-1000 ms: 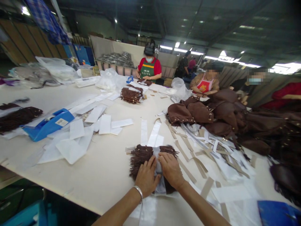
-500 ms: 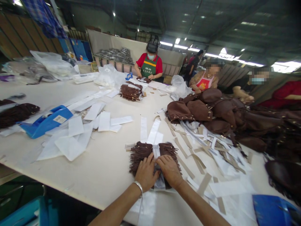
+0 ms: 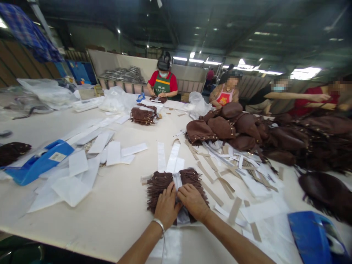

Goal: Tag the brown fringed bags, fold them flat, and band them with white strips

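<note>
A dark brown fringed bag (image 3: 158, 190) lies flat on the white table (image 3: 110, 227), with a pale translucent strip (image 3: 178, 179) running down its middle. My left hand (image 3: 166, 206), with a silver bangle at the wrist, presses on the bag left of the strip, fingers stretched out. My right hand (image 3: 193, 201) rests on the strip and the bag's right half, its fingers bent and close together; whatever is under them is hidden. White paper strips (image 3: 173, 156) lie just beyond the bag's far edge.
Blue tape dispensers stand at left (image 3: 44, 161) and right (image 3: 313, 234). Brown bags (image 3: 225, 126) are heaped at right, beside scattered beige and white strips (image 3: 233, 211). White sheets (image 3: 74, 183) lie at left. Several people work across the table, one in a green apron (image 3: 162, 86).
The view has turned slightly right, so the scene sits further left. Both hands remain on the bag, my right hand's fingers more bent. At the far right, a person's arm now reaches out.
</note>
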`<action>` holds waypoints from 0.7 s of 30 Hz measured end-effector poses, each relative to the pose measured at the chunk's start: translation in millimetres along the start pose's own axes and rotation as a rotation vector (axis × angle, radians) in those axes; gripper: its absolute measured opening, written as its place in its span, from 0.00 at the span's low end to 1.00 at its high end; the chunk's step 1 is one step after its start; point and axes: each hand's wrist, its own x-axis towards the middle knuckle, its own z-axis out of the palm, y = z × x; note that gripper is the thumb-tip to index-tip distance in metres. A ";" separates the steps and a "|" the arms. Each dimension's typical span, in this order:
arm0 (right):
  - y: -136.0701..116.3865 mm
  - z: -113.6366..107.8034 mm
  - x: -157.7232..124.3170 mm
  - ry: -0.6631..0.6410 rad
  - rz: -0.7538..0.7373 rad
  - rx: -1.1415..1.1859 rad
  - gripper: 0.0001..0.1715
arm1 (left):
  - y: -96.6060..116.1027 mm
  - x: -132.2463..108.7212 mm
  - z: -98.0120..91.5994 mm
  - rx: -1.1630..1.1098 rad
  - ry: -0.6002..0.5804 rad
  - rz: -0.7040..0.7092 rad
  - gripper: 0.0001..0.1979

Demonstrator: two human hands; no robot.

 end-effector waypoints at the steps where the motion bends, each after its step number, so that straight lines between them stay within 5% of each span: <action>1: 0.3 0.7 -0.8 0.006 0.001 0.005 0.05 | -0.1 0.6 0.0 -0.001 -0.001 -0.004 0.31; 8: -0.8 10.4 -5.4 0.024 0.009 -0.022 0.05 | -1.1 1.9 6.2 -0.017 -0.029 -0.025 0.32; 13: -2.6 13.0 -5.8 0.027 0.001 -0.051 0.05 | -0.2 -2.6 12.1 -0.056 0.149 0.041 0.36; 21: -9.2 10.9 -13.7 0.105 0.042 -0.092 0.06 | -15.3 -0.4 23.1 0.064 0.109 0.185 0.23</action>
